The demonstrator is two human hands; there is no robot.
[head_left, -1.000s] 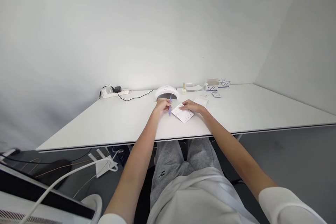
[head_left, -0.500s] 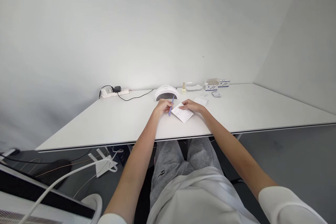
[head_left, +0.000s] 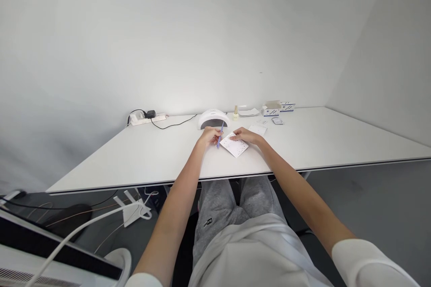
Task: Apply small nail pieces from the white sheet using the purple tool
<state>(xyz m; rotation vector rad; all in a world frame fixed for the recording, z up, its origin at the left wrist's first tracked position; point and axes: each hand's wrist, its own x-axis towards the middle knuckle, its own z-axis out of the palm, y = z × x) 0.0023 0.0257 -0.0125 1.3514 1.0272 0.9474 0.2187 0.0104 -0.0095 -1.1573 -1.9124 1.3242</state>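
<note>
My left hand (head_left: pixel 210 135) is closed around a thin purple stick-like tool (head_left: pixel 220 136), which points up and away; its exact kind is too small to make out. Just right of it, my right hand (head_left: pixel 245 135) pinches a white sticker sheet (head_left: pixel 236 148) dotted with small dark marks, thumb on top. The sheet is turned cornerwise, close to the tool's side. Behind my hands stands a white arched nail lamp (head_left: pixel 213 119). A second white sheet (head_left: pixel 258 129) lies flat beyond my right hand.
A nail polish bottle (head_left: pixel 235 113) with a gold cap stands right of the lamp. Farther right are a white tray (head_left: pixel 248 112), small blue-and-white boxes (head_left: pixel 271 110) and a small packet (head_left: pixel 278 121). A power strip (head_left: pixel 147 119) sits at the back left, its black cord running toward the lamp.
</note>
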